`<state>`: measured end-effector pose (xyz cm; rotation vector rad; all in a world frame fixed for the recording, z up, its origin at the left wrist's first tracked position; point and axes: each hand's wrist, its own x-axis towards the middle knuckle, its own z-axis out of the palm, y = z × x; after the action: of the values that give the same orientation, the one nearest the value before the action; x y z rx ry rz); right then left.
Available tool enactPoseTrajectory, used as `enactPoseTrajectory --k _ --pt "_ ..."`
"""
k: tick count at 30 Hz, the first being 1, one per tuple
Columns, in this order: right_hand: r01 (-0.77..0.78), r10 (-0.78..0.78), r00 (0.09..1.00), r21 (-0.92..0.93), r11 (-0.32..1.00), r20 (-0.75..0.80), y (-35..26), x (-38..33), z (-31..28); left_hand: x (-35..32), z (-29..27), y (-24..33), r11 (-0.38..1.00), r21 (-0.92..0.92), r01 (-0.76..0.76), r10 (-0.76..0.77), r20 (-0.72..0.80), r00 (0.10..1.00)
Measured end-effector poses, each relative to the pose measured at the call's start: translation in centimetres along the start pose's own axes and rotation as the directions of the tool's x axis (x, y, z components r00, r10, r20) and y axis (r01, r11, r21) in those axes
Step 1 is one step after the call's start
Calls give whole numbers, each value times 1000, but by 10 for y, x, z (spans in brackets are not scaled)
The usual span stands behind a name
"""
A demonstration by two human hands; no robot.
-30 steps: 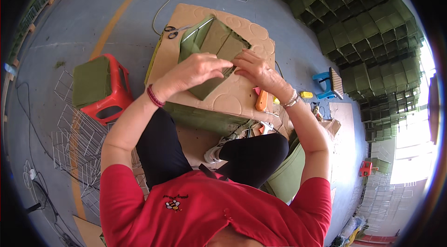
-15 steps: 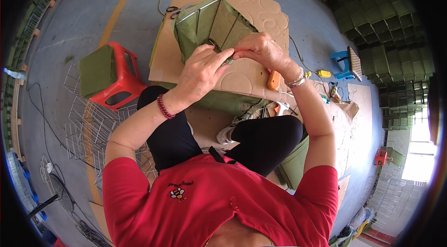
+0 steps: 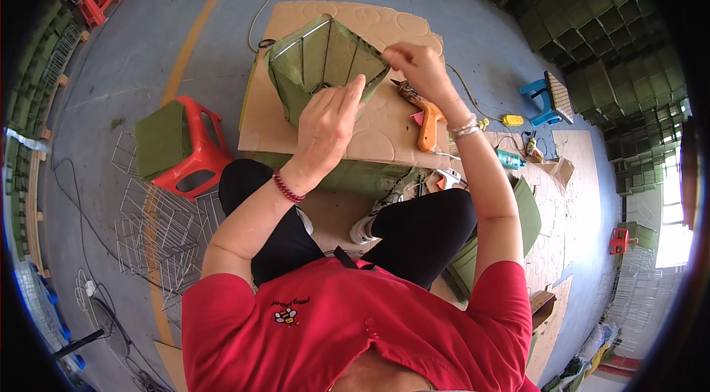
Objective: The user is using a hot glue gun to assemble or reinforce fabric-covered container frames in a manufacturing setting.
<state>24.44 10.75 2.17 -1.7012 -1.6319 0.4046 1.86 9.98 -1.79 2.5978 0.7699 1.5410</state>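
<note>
A green fabric cover over a wire frame, shaped like an open angular box, stands tilted on a brown cardboard sheet. Its open side shows metal wires along the rim and inside. My left hand is closed at its near side, some fingers stretched along the edge, the thumb hidden. At the right corner of the rim, my right hand pinches the fabric edge. An orange glue gun with a dark nozzle lies on the cardboard, just below my right hand.
Black scissors lie at the cardboard's left edge. A red stool with green fabric pieces stands left, beside wire frames. Right are a teal bottle, a yellow socket and a blue stool.
My right hand has moved away from my left, up and right along the rim to its corner. The glue gun, mostly covered before, now shows. The whole view has shifted slightly.
</note>
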Motion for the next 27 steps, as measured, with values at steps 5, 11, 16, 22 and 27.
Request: enactPoseTrajectory --k 5,11,16,22,27 --pt "-133 154 972 -125 983 175 2 16 3 2 10 9 994 22 110 -111 62 992" --pt "116 -88 993 -493 863 79 -13 14 14 4 7 6 972 -5 235 -230 169 958" --pt "487 -500 864 -156 859 -57 -41 -31 16 -4 -6 -5 988 -7 157 -156 46 987" --pt "684 -655 726 -124 719 211 -34 -28 17 -10 -2 -4 977 -109 184 -181 37 983" --pt "643 -581 704 -19 766 408 -25 -22 10 -12 -4 -3 980 -133 148 -135 102 985"
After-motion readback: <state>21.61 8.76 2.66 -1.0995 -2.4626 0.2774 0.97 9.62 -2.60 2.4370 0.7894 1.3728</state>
